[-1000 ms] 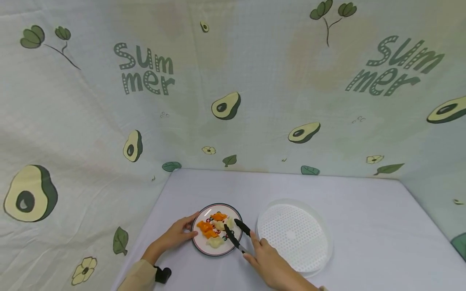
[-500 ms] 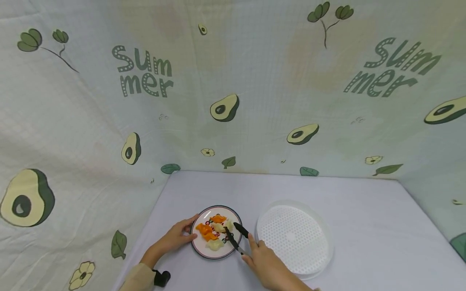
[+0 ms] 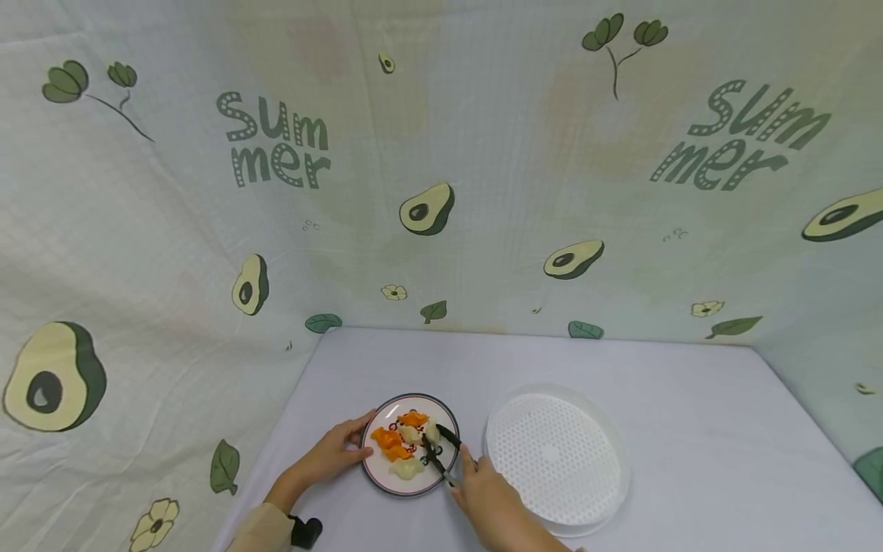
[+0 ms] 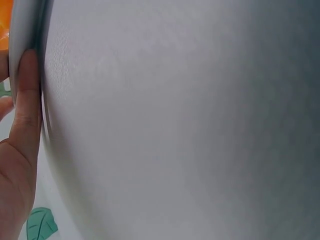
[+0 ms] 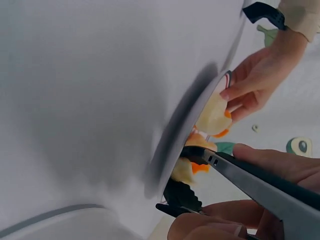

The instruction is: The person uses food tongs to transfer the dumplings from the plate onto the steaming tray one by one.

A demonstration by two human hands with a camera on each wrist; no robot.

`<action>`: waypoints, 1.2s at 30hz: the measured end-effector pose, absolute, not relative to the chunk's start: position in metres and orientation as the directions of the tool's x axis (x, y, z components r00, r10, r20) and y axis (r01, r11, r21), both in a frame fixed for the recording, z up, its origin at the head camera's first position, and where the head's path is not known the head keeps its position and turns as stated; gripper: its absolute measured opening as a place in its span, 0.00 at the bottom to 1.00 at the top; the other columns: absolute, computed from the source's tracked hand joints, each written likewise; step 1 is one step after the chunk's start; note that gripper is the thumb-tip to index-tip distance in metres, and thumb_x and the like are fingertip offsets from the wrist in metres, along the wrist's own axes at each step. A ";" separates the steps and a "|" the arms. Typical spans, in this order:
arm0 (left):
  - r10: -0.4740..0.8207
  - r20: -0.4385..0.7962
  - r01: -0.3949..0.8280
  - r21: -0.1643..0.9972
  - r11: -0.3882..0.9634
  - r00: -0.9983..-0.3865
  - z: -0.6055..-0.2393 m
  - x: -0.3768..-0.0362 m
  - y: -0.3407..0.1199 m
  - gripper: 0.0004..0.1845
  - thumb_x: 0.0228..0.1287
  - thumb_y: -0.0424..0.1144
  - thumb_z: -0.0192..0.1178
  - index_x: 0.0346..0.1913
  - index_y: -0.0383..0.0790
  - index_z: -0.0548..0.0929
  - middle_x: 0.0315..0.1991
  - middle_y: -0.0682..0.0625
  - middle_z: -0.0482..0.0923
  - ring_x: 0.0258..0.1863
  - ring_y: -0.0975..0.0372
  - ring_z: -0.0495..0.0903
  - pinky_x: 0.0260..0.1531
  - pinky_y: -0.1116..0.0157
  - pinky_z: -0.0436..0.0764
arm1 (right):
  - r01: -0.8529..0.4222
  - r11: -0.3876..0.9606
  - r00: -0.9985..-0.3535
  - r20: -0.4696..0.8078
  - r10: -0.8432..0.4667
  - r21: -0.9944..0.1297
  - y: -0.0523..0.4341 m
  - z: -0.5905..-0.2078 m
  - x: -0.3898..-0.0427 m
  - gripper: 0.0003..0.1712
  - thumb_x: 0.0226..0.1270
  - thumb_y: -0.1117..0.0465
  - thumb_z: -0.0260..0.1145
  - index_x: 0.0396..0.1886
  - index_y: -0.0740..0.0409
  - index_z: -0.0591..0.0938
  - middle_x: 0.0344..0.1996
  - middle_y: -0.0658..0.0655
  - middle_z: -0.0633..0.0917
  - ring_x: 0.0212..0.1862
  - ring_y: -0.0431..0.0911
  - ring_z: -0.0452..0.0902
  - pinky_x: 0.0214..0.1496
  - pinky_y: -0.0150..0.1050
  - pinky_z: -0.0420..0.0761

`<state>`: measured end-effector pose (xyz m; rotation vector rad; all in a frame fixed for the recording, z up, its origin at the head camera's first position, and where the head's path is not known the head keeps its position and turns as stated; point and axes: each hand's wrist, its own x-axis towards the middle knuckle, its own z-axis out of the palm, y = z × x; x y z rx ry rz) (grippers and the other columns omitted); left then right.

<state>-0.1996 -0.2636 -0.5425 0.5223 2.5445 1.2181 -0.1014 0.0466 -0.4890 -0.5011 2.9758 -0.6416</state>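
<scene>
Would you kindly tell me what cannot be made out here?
- Head view: whether the tongs in the right hand already pinch a food piece; too small.
- Left wrist view: the plate is cut off at the edge.
- Right wrist view: tong tips hidden behind the plate rim.

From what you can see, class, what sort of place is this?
Probably a makeshift tabletop set, not a real kitchen: avocado-print cloth hangs as walls around a covered table, with only a plate, tongs and white tray.
</scene>
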 end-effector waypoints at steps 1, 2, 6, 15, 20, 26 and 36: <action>0.434 -0.086 0.203 0.791 0.577 -0.897 -0.542 -0.199 -0.263 0.38 0.67 0.40 0.66 0.75 0.31 0.61 0.41 0.50 0.75 0.40 0.61 0.70 0.41 0.68 0.70 | -0.296 0.868 -0.948 0.014 -0.317 -0.398 0.046 -0.489 -0.101 0.37 0.69 0.52 0.67 0.68 0.73 0.70 0.30 0.62 0.74 0.20 0.44 0.68 0.18 0.38 0.75; 0.435 -0.087 0.203 0.792 0.576 -0.896 -0.543 -0.200 -0.263 0.39 0.67 0.40 0.66 0.75 0.31 0.61 0.41 0.50 0.75 0.39 0.61 0.70 0.41 0.68 0.69 | -0.294 0.873 -0.950 0.018 -0.311 -0.389 0.045 -0.490 -0.101 0.37 0.68 0.52 0.67 0.68 0.73 0.70 0.30 0.61 0.74 0.19 0.43 0.67 0.17 0.37 0.74; 0.434 -0.093 0.201 0.786 0.584 -0.896 -0.544 -0.200 -0.263 0.39 0.67 0.40 0.66 0.75 0.32 0.61 0.43 0.50 0.75 0.40 0.61 0.70 0.42 0.68 0.70 | -0.304 0.884 -0.950 0.041 -0.310 -0.355 0.044 -0.492 -0.101 0.37 0.67 0.52 0.69 0.67 0.72 0.72 0.27 0.59 0.72 0.18 0.42 0.65 0.16 0.36 0.72; 0.433 -0.086 0.206 0.787 0.581 -0.897 -0.542 -0.198 -0.263 0.38 0.67 0.39 0.66 0.75 0.31 0.62 0.43 0.50 0.75 0.41 0.59 0.70 0.42 0.68 0.70 | -0.319 0.889 -0.947 0.077 -0.311 -0.329 0.047 -0.494 -0.101 0.37 0.64 0.50 0.70 0.65 0.70 0.75 0.29 0.63 0.76 0.17 0.49 0.72 0.17 0.42 0.77; 0.421 -0.088 0.203 0.776 0.597 -0.903 -0.542 -0.198 -0.261 0.38 0.66 0.39 0.66 0.75 0.33 0.63 0.44 0.50 0.74 0.41 0.59 0.69 0.41 0.67 0.70 | -0.304 0.890 -0.952 0.065 -0.301 -0.338 0.051 -0.491 -0.101 0.37 0.64 0.49 0.70 0.66 0.68 0.75 0.34 0.67 0.79 0.23 0.56 0.78 0.21 0.47 0.80; 0.413 -0.099 0.197 0.764 0.615 -0.906 -0.541 -0.197 -0.261 0.38 0.66 0.40 0.67 0.75 0.34 0.64 0.44 0.49 0.73 0.40 0.57 0.68 0.39 0.66 0.68 | -0.307 0.872 -0.947 0.028 -0.321 -0.381 0.059 -0.480 -0.102 0.37 0.66 0.48 0.68 0.67 0.67 0.73 0.38 0.69 0.80 0.29 0.60 0.80 0.27 0.51 0.82; 0.401 -0.092 0.198 0.756 0.624 -0.912 -0.541 -0.196 -0.261 0.38 0.66 0.40 0.67 0.75 0.35 0.64 0.45 0.48 0.73 0.41 0.59 0.70 0.39 0.67 0.71 | -0.356 0.825 -0.928 0.062 -0.368 -0.439 0.082 -0.463 -0.100 0.37 0.70 0.48 0.65 0.70 0.67 0.70 0.45 0.73 0.80 0.37 0.66 0.82 0.34 0.56 0.82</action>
